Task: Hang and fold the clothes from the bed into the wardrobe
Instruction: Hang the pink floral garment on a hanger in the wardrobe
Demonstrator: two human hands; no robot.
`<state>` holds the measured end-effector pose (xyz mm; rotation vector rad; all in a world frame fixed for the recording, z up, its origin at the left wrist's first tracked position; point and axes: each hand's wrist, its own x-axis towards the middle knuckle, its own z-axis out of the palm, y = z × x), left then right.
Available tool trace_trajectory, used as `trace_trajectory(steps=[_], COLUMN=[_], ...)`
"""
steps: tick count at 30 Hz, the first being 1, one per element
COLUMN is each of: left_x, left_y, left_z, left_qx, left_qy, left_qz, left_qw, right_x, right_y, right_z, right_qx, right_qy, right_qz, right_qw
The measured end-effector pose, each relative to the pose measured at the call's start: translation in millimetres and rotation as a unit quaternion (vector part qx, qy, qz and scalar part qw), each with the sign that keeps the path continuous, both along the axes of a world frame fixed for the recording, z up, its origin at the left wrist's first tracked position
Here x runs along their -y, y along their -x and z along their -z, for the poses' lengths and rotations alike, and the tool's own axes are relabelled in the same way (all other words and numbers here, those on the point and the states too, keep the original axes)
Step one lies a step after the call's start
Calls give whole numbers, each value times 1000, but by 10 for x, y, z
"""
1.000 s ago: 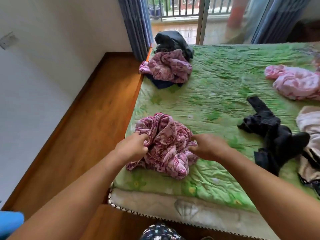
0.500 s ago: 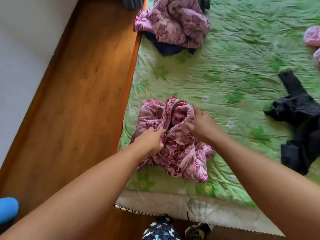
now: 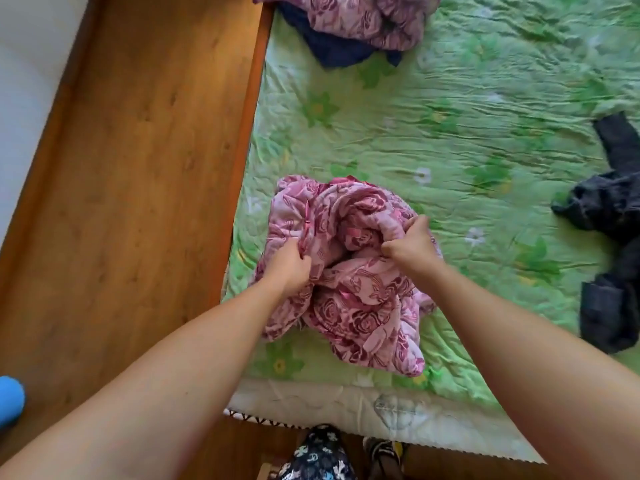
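A crumpled pink rose-print garment (image 3: pixel 360 306) lies near the front left corner of the green floral bed cover (image 3: pixel 467 140). My left hand (image 3: pixel 289 266) is closed on a fold at its left side. My right hand (image 3: pixel 410 245) pinches the fabric at its upper right. Both forearms reach in from the bottom of the view. The wardrobe is not in view.
A second pink rose-print piece (image 3: pixel 363 19) lies over dark blue cloth (image 3: pixel 332 50) at the far edge. Dark grey clothing (image 3: pixel 613 237) sprawls at the right. Wooden floor (image 3: pixel 131 202) runs along the bed's left side, with a blue object (image 3: pixel 10 403) at the lower left.
My view has tilted down and closer to the bed. Both hands have dug into the pink garment and taken hold of its folds, the right hand shifting up and right.
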<state>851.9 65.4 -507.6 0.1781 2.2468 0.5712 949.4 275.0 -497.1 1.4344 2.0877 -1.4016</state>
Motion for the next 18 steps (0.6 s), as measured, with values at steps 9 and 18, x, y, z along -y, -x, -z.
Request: trace_trajectory(steps=[9,18], left_x=[57,-225], left_y=[331,11], left_z=[-1324,-3072], left_qx=[-137,-319], left_qy=[-79,21], left_qz=[-13,208], left_qw=[987,924], right_x=[-379,-895], right_y=[-148,-573], right_z=[-1146,-2847], right_qx=[-49,-106], right_qy=[-179,-390], right_qz=[-100,-207], right_qw=[978,891])
